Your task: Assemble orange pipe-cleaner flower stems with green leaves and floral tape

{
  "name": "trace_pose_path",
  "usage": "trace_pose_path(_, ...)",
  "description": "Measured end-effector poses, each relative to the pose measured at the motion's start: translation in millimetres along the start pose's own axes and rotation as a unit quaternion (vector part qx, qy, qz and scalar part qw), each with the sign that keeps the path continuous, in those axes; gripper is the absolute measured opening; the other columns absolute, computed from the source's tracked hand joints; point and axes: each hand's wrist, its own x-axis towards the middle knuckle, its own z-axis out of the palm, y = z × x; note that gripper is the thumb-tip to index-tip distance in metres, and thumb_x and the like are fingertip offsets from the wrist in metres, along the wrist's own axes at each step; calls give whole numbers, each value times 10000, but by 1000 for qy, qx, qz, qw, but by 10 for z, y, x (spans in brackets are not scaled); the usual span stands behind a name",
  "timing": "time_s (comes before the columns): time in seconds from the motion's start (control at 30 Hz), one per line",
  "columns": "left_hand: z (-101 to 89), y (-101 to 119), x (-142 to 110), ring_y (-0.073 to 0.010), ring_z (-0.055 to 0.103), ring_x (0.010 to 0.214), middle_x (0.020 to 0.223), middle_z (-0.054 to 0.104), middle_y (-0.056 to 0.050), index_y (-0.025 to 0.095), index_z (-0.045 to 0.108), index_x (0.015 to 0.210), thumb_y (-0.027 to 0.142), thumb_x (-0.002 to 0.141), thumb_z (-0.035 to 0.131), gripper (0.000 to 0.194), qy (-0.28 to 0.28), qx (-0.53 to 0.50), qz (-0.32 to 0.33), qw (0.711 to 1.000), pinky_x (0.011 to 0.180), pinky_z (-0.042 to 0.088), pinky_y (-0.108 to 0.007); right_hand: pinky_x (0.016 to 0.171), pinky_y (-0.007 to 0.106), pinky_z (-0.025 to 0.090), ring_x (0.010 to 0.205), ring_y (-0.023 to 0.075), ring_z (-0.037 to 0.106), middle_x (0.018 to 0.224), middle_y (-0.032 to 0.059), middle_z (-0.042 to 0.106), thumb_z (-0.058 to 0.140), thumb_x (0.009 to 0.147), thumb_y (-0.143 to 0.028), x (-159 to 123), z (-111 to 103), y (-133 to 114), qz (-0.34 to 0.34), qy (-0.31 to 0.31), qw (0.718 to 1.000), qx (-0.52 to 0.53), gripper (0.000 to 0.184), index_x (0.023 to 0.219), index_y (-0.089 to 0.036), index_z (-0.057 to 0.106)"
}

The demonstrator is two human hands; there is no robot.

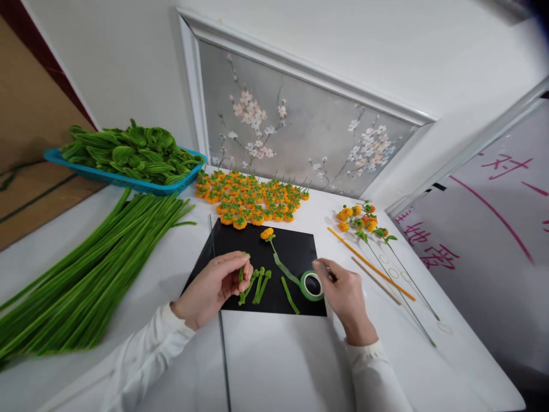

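My left hand is closed, with a short green pipe-cleaner piece pinched between thumb and fingers. Beside it, several similar green pieces with curled tops lie on a black mat. My right hand is curled closed at the mat's right edge; a small dark thing shows at its fingers, too hidden to name. Close to those fingers is a roll of green tape. Its loose strip runs up to an orange flower. A straight green piece lies left of the roll.
Orange flower heads stand in rows behind the mat. To the left are long green pipe cleaners and a blue tray heaped with green leaves. On the right lie finished flower stems, an orange stick and a tan stick.
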Motion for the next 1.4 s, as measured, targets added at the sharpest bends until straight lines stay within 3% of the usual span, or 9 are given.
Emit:
trace_pose_path(0.1, 52, -4, -29, -76, 450, 558, 627, 534, 13, 155, 603, 676, 331, 844, 585, 244, -22, 63, -2, 998, 508, 363, -171, 637, 295, 452, 728, 212, 624, 849, 97, 667, 503, 863, -402, 59, 40, 210, 34, 61, 995, -75, 411, 1168, -146, 607)
trace_pose_path(0.23, 91, -17, -44, -92, 493, 614, 655, 580, -3, 160, 656, 740, 351, 819, 619, 210, -39, 93, -31, 994, 552, 380, -187, 678, 299, 460, 824, 210, 604, 1062, 129, 589, 479, 876, -281, 61, 116, 331, 33, -14, 992, -117, 355, 1191, -155, 585)
trace_pose_path(0.67, 4, -8, -14, -91, 496, 591, 640, 562, 5, 165, 687, 777, 354, 774, 668, 190, 21, 76, -27, 997, 512, 377, -177, 696, 346, 394, 890, 251, 500, 1039, 138, 537, 413, 914, -188, -4, 131, 322, -24, -90, 969, -227, 312, 1196, -180, 546)
trace_pose_path(0.8, -23, 1, 11, -88, 510, 578, 650, 567, 5, 170, 695, 788, 367, 773, 664, 200, 52, 56, -15, 997, 493, 384, -173, 710, 368, 378, 925, 260, 501, 1066, 134, 552, 402, 917, -215, -1, 103, 317, -27, -54, 973, -222, 305, 1184, -207, 548)
trace_pose_path(0.93, -39, -28, 39, -105, 583, 680, 767, 628, -14, 169, 709, 809, 338, 708, 730, 198, 86, 48, -16, 995, 569, 450, -178, 762, 364, 383, 903, 229, 531, 981, 110, 593, 427, 923, -284, 0, 80, 54, -86, 63, 989, -104, 241, 990, -182, 634)
trace_pose_path(1.03, -38, -44, 44, -116, 606, 701, 786, 652, -28, 170, 712, 863, 320, 689, 749, 233, 91, 45, -26, 994, 565, 460, -179, 719, 350, 353, 798, 205, 558, 796, 48, 613, 539, 880, -350, -81, 139, -284, -130, -21, 988, -76, 224, 744, -205, 641)
trace_pose_path(1.17, -35, -46, 34, -122, 625, 721, 753, 657, -26, 173, 697, 859, 320, 707, 736, 215, 87, 46, -12, 995, 489, 406, -145, 688, 365, 320, 751, 221, 553, 746, 47, 606, 636, 820, -293, -221, 269, -563, -133, -93, 976, -144, 150, 703, -200, 629)
trace_pose_path(1.3, -28, -51, 29, -128, 642, 764, 801, 673, -24, 173, 708, 822, 312, 679, 759, 206, 83, 29, -11, 996, 596, 467, -168, 673, 351, 325, 733, 209, 540, 763, 57, 596, 531, 852, -121, -218, 273, -590, -132, -105, 976, -137, 162, 714, -183, 588)
trace_pose_path(1.4, -19, -62, 33, -109, 625, 698, 754, 662, -15, 166, 706, 828, 305, 679, 761, 210, 71, 34, -22, 997, 629, 482, -184, 696, 323, 359, 783, 192, 536, 831, 53, 581, 432, 898, -125, -99, 161, -633, -139, -71, 988, -18, 167, 785, -183, 541)
